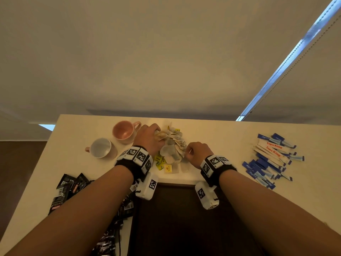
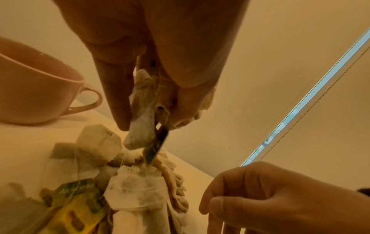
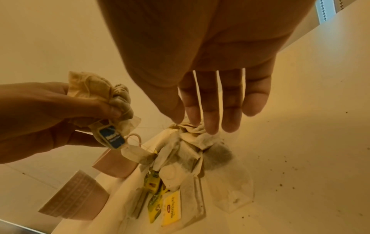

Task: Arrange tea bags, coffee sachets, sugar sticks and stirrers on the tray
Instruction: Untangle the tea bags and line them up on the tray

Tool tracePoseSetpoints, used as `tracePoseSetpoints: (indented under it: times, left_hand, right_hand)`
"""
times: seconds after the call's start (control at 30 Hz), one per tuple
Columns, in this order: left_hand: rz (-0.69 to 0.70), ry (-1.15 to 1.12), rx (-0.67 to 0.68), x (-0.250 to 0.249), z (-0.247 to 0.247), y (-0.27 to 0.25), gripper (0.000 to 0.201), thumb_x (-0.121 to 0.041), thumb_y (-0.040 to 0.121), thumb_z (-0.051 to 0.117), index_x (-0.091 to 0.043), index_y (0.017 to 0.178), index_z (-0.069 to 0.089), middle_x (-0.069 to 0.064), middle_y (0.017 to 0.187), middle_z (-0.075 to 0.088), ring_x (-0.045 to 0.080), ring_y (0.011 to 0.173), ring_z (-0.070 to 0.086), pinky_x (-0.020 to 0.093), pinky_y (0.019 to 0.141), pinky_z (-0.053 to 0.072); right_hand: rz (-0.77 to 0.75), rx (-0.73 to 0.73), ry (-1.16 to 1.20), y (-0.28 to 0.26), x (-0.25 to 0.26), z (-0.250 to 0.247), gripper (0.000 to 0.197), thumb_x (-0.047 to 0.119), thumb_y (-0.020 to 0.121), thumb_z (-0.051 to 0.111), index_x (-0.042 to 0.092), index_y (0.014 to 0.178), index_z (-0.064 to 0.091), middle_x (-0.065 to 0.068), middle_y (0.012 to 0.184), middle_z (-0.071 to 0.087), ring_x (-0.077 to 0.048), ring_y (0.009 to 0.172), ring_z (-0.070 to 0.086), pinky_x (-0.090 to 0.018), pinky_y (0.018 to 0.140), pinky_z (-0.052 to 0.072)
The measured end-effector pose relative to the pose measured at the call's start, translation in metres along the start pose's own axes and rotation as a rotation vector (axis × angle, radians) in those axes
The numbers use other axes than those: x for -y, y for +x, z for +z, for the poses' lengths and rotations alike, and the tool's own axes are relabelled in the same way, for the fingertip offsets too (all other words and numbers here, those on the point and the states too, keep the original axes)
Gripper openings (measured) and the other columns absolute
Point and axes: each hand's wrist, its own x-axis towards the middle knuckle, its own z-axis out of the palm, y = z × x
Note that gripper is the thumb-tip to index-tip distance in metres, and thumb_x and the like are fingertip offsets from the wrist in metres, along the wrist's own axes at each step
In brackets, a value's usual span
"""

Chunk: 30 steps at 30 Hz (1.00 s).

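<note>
Head view shows your left hand (image 1: 150, 138) clutching a bunch of tea bags (image 3: 100, 96) above the heap of tea bags (image 1: 173, 146) at the desk's (image 1: 212, 133) far middle, beside the pink cup (image 1: 125, 131). Your right hand (image 1: 198, 152) hovers just right of the heap, fingers (image 3: 210, 107) loose and straight, holding nothing. Sugar sticks (image 1: 273, 157) lie well right, coffee sachets (image 1: 70, 189) left.

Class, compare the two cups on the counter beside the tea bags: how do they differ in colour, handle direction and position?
The pink cup sits farther back, handle pointing right toward the left hand. The grey-white cup sits nearer and further left, handle pointing left. Both stand upright and look empty.
</note>
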Motion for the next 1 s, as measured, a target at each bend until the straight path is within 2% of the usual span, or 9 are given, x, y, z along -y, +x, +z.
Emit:
tracePoseSetpoints:
  times: [0.07, 0.27, 0.43, 0.6, 0.67, 0.77, 0.83, 1.0]
  left_hand:
    - [0.009, -0.009, -0.013, 0.001, -0.001, -0.001, 0.028, -0.034, 0.081, 0.072, -0.022, 0.102, 0.057, 0.003, 0.098, 0.053, 0.022, 0.097, 0.05, 0.034, 0.079, 0.041]
    - [0.033, -0.033, -0.018, 0.001, -0.002, -0.005, 0.026, -0.037, 0.077, 0.073, -0.028, 0.091, 0.053, 0.006, 0.095, 0.061, 0.024, 0.094, 0.053, 0.034, 0.074, 0.04]
    - [0.065, -0.067, -0.057, -0.004, -0.011, -0.013, 0.025, -0.03, 0.08, 0.073, -0.019, 0.099, 0.062, 0.003, 0.093, 0.055, 0.021, 0.092, 0.049, 0.031, 0.077, 0.037]
    - [0.089, -0.116, -0.086, -0.008, -0.016, -0.025, 0.022, -0.025, 0.079, 0.074, -0.018, 0.097, 0.063, 0.003, 0.094, 0.06, 0.018, 0.094, 0.049, 0.031, 0.077, 0.037]
    - [0.101, -0.153, -0.1, -0.01, -0.016, -0.029, 0.022, -0.023, 0.078, 0.074, -0.018, 0.096, 0.064, 0.004, 0.094, 0.063, 0.02, 0.091, 0.054, 0.033, 0.077, 0.042]
    - [0.116, -0.177, -0.114, -0.012, -0.016, -0.034, 0.019, -0.023, 0.079, 0.074, -0.019, 0.094, 0.063, 0.002, 0.092, 0.062, 0.018, 0.088, 0.053, 0.031, 0.074, 0.038]
    - [0.121, -0.2, -0.118, -0.011, -0.015, -0.036, 0.019, -0.024, 0.079, 0.074, -0.02, 0.093, 0.062, 0.002, 0.092, 0.062, 0.019, 0.088, 0.053, 0.031, 0.074, 0.038]
    - [0.091, -0.29, -0.154, -0.007, -0.016, -0.043, 0.022, -0.019, 0.076, 0.077, -0.015, 0.095, 0.066, 0.005, 0.09, 0.063, 0.022, 0.087, 0.058, 0.039, 0.081, 0.048]
  right_hand:
    - [-0.002, -0.006, 0.005, 0.0, 0.001, 0.0, 0.02, 0.029, 0.092, 0.057, 0.017, 0.106, 0.065, -0.004, 0.107, 0.065, -0.022, 0.097, 0.06, -0.031, 0.081, 0.05]
    - [0.005, -0.014, 0.029, 0.003, 0.003, 0.002, 0.02, 0.029, 0.091, 0.06, 0.019, 0.108, 0.063, -0.004, 0.112, 0.064, -0.022, 0.1, 0.059, -0.031, 0.083, 0.048]
    - [-0.036, -0.071, -0.066, 0.019, 0.01, -0.001, 0.043, 0.028, 0.092, 0.061, 0.017, 0.132, 0.05, -0.007, 0.129, 0.052, -0.025, 0.118, 0.052, -0.033, 0.096, 0.043]
    - [-0.092, -0.106, -0.167, 0.046, 0.023, 0.004, 0.051, 0.039, 0.092, 0.059, 0.02, 0.137, 0.045, -0.006, 0.134, 0.047, -0.03, 0.122, 0.047, -0.041, 0.098, 0.044]
    - [-0.123, -0.096, -0.239, 0.056, 0.03, 0.004, 0.045, 0.041, 0.092, 0.057, 0.022, 0.132, 0.049, -0.005, 0.13, 0.05, -0.03, 0.118, 0.049, -0.043, 0.095, 0.046]
    - [-0.162, -0.061, -0.333, 0.068, 0.042, 0.003, 0.026, 0.036, 0.092, 0.054, 0.02, 0.11, 0.063, -0.006, 0.113, 0.062, -0.03, 0.103, 0.059, -0.038, 0.081, 0.049]
    - [-0.153, -0.046, -0.353, 0.073, 0.047, 0.004, 0.021, 0.028, 0.091, 0.053, 0.017, 0.103, 0.067, -0.007, 0.107, 0.066, -0.03, 0.097, 0.062, -0.035, 0.076, 0.048]
    - [-0.096, -0.045, -0.306, 0.078, 0.051, 0.005, 0.018, 0.015, 0.09, 0.055, 0.009, 0.097, 0.071, -0.011, 0.097, 0.067, -0.031, 0.092, 0.065, -0.032, 0.076, 0.052]
